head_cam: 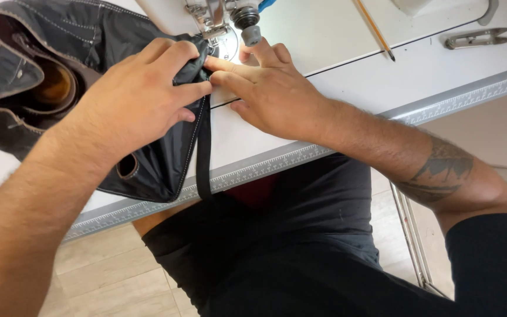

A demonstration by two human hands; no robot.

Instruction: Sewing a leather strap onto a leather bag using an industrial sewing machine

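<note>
My left hand [139, 94] presses down on a dark stitched fabric piece [60, 64] with pale topstitching, its fingers gripping the fabric edge just before the sewing machine's presser foot [218, 32]. My right hand [265, 88] lies flat beside it, fingertips pinching the same fabric edge next to the needle area. A black strap [204, 158] runs from under the hands toward me and hangs over the table edge. The needle itself is hidden behind the fingers.
The white sewing table [429, 70] has a ruler strip [253, 170] along its front edge. A pencil [375, 29] and metal thread snips [476, 39] lie at the back right. Below are my dark-clothed lap and a pale wood floor.
</note>
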